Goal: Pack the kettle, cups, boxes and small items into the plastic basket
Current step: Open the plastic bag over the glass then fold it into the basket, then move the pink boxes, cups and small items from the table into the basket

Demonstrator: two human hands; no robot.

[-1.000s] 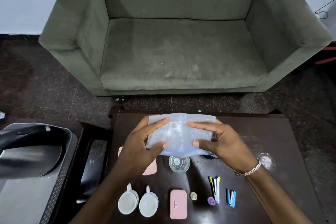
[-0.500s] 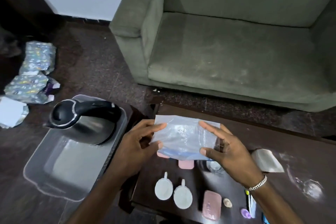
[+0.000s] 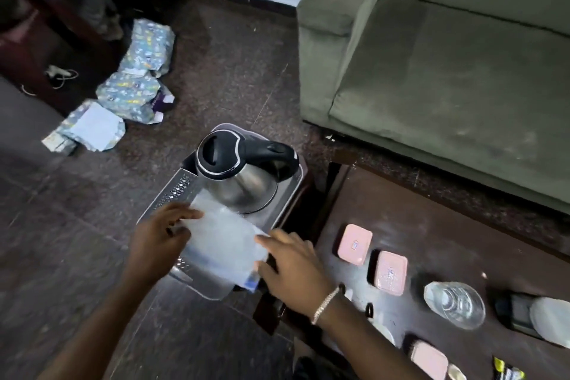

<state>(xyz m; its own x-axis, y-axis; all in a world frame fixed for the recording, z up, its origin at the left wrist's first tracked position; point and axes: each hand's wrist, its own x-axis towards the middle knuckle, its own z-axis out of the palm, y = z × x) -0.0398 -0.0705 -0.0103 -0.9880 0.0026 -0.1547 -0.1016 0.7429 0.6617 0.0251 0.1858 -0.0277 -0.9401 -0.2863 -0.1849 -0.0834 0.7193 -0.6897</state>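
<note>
A translucent plastic pouch (image 3: 222, 242) is held over the near half of the grey plastic basket (image 3: 172, 194), with my left hand (image 3: 157, 239) on its left edge and my right hand (image 3: 293, 268) on its right edge. The steel kettle (image 3: 237, 176) with a black lid and handle stands in the far half of the basket. On the dark table (image 3: 431, 225) to the right lie two pink boxes (image 3: 354, 244) (image 3: 390, 276), a third pink box (image 3: 428, 361) at the bottom, and a clear glass cup (image 3: 455, 305).
The basket sits on a low dark stand left of the table. A green sofa (image 3: 447, 71) fills the upper right. Crumpled patterned packages (image 3: 129, 83) lie on the dark floor at the left. A black object with a pale lid (image 3: 536, 318) rests at the table's right edge.
Both hands have carried the pouch left from above the table to over the basket, next to the kettle. The view has swung left and down.
</note>
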